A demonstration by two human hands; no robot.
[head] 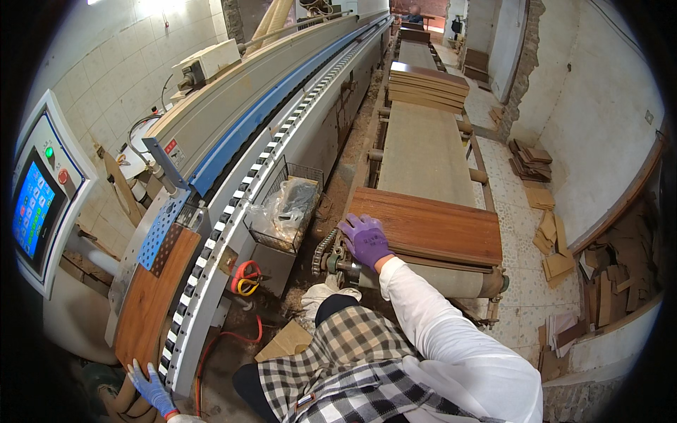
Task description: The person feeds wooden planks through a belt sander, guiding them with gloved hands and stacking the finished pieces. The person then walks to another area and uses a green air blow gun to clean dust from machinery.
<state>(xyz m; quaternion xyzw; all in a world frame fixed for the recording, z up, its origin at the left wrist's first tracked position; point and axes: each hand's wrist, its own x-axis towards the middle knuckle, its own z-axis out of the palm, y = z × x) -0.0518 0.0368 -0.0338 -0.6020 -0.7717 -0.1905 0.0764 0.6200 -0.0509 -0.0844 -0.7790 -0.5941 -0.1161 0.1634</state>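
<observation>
At the near end of a reddish-brown wood plank (153, 304), my left hand (149, 390) in a blue glove lays its spread fingers on the end edge. The plank lies along the infeed of an edge-banding machine (211, 100), its far part beneath a blue perforated plate (163, 227). To the right, my right hand (366, 240) wears a purple glove and rests, fingers apart, on the left end of the top board of a stack of brown wood boards (439, 222). That stack sits on a belt conveyor (423, 153). Neither hand visibly grips; the right palm's underside is hidden.
A control panel (45, 195) with a lit screen stands at left. Orange-handled scissors (246, 277) hang on the roller track (227, 214), below a wire basket (285, 211) of plastic bags. A chain drive (322, 251) is near my right hand. More boards (428, 87) sit farther along; a person (414, 16) is distant.
</observation>
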